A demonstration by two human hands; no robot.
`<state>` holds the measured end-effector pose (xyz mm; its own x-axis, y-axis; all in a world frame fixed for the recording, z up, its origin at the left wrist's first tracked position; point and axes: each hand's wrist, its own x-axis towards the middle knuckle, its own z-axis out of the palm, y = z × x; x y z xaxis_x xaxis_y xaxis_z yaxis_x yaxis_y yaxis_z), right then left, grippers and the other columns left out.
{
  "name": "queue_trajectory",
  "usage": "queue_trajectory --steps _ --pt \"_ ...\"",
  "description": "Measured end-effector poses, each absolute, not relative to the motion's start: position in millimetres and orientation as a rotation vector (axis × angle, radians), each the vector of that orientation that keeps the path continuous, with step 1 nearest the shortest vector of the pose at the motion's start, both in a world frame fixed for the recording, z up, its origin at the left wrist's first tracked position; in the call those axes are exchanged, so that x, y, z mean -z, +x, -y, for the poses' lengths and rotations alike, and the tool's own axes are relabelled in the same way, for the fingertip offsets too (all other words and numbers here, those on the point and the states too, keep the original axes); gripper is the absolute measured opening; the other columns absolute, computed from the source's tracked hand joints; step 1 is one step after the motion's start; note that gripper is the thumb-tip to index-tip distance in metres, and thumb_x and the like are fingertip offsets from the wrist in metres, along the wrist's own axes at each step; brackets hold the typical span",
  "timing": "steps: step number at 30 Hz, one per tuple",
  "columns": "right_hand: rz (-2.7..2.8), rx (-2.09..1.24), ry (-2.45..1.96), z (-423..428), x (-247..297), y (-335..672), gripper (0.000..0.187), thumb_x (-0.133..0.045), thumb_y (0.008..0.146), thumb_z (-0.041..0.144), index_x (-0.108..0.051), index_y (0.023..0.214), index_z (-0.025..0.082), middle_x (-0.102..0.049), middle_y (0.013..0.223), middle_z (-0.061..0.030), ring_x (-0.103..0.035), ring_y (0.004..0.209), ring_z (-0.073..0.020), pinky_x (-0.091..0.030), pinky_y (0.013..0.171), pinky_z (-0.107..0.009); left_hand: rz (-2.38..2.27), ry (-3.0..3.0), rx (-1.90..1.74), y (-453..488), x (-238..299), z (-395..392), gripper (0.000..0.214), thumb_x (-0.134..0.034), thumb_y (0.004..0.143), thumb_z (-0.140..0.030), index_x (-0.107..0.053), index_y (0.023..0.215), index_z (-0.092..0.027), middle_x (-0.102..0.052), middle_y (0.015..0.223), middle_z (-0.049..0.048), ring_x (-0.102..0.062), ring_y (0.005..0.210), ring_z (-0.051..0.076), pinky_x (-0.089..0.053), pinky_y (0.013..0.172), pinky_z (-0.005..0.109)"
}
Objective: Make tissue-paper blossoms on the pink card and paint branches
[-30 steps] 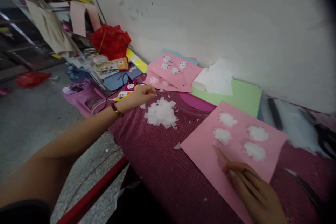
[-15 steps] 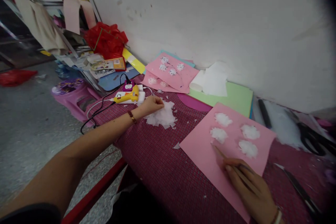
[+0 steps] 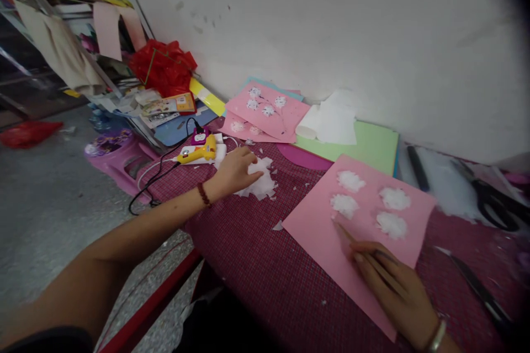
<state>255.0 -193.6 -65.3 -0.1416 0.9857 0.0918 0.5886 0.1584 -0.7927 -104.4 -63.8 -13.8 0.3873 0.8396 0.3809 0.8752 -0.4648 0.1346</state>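
Observation:
My left hand (image 3: 236, 171) is over the pile of torn white paper pieces (image 3: 261, 183), its thumb stretched out apart from the fingers; I see nothing held in it. My right hand (image 3: 389, 284) is closed around slim tan tweezers (image 3: 344, 231), their tips pointing to the upper left. Below them lies a pink sheet (image 3: 318, 237) bearing several fluffy white paper blossoms. The tips are just below the lower left blossom (image 3: 344, 206), with a tiny pale scrap beside them.
A yellow glue gun (image 3: 199, 150) lies on a white power strip with cables. Behind are finished pink pictures (image 3: 275, 113), a white paper roll (image 3: 308, 123) and a green sheet (image 3: 368, 146). At right lie a knife (image 3: 476, 281) and black-handled scissors (image 3: 492, 198).
My left hand has opened from a pinch, the thumb now spread, and sits slightly lower over the paper pile. My right hand has barely moved. The view has shifted a little.

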Motion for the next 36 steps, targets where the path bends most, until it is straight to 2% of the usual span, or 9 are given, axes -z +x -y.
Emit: queue_trajectory --steps 3,7,11,15,21,24,26,30,36 --pt "1.816 -0.801 -1.503 194 63 253 0.027 -0.050 0.085 0.046 -0.064 0.090 0.024 -0.070 0.090 -0.0060 -0.069 0.086 -0.0234 -0.059 0.074 -0.035 1.544 -2.493 0.528 -93 20 55 0.023 -0.062 0.078 -0.035 -0.061 0.088 -0.014 -0.058 0.095 0.0102 -0.053 0.092 0.024 -0.042 0.084 0.039" --pt "1.817 -0.797 -1.486 194 60 250 0.028 -0.049 0.086 0.047 -0.065 0.089 0.023 -0.071 0.088 -0.0057 -0.069 0.084 -0.0233 -0.059 0.074 -0.035 1.754 -2.542 0.663 -98 18 41 0.010 -0.055 0.076 -0.018 -0.061 0.070 -0.014 -0.060 0.080 0.0067 -0.054 0.081 0.019 -0.043 0.077 0.033" --pt "1.821 -0.817 -1.454 193 60 250 0.029 -0.048 0.086 0.047 -0.064 0.090 0.023 -0.070 0.088 -0.0056 -0.069 0.083 -0.0219 -0.058 0.075 -0.033 2.309 -2.665 1.119 -116 -3 46 0.014 -0.056 0.077 -0.028 -0.059 0.073 -0.015 -0.058 0.067 0.0010 -0.047 0.057 0.010 -0.037 0.054 0.023" --pt "1.838 -0.827 -1.439 192 61 251 0.029 -0.049 0.086 0.047 -0.064 0.090 0.022 -0.069 0.087 -0.0065 -0.068 0.081 -0.0211 -0.058 0.075 -0.034 2.525 -2.817 1.394 -130 -16 59 0.019 -0.056 0.077 -0.035 -0.055 0.075 -0.016 -0.059 0.070 0.0020 -0.044 0.051 0.007 -0.034 0.048 0.021" --pt "1.841 -0.794 -1.429 192 61 250 0.031 -0.048 0.086 0.049 -0.065 0.090 0.023 -0.069 0.089 -0.0073 -0.068 0.082 -0.0221 -0.058 0.077 -0.036 2.207 -2.625 0.865 -119 2 63 0.020 -0.060 0.075 -0.035 -0.060 0.077 -0.015 -0.055 0.064 0.0004 -0.045 0.055 0.010 -0.034 0.052 0.024" --pt "1.833 -0.785 -1.452 193 63 250 0.031 -0.048 0.086 0.049 -0.065 0.090 0.023 -0.070 0.088 -0.0066 -0.068 0.081 -0.0225 -0.058 0.075 -0.036 1.931 -2.513 0.642 -103 15 56 0.025 -0.063 0.073 -0.040 -0.061 0.079 -0.016 -0.057 0.072 0.0033 -0.051 0.067 0.016 -0.040 0.062 0.029" --pt "1.814 -0.805 -1.463 193 63 250 0.031 -0.049 0.085 0.049 -0.064 0.091 0.023 -0.070 0.088 -0.0061 -0.069 0.081 -0.0221 -0.058 0.074 -0.036 1.875 -2.496 0.631 -97 21 48 0.018 -0.063 0.073 -0.034 -0.060 0.073 -0.016 -0.058 0.077 0.0052 -0.053 0.074 0.018 -0.042 0.067 0.030" --pt "1.785 -0.832 -1.465 194 61 249 0.031 -0.049 0.085 0.049 -0.064 0.091 0.023 -0.070 0.087 -0.0054 -0.069 0.080 -0.0214 -0.058 0.073 -0.034 2.133 -2.541 0.866 -103 19 36 0.012 -0.053 0.075 -0.022 -0.055 0.065 -0.015 -0.056 0.068 0.0024 -0.049 0.062 0.012 -0.040 0.058 0.025" --pt "1.845 -0.819 -1.443 193 59 251 0.029 -0.048 0.085 0.048 -0.064 0.090 0.024 -0.069 0.087 -0.0051 -0.068 0.081 -0.0216 -0.057 0.074 -0.035 2.552 -2.705 1.349 -129 -6 53 0.017 -0.053 0.079 -0.033 -0.053 0.072 -0.017 -0.059 0.068 0.0010 -0.043 0.049 0.007 -0.033 0.045 0.020"
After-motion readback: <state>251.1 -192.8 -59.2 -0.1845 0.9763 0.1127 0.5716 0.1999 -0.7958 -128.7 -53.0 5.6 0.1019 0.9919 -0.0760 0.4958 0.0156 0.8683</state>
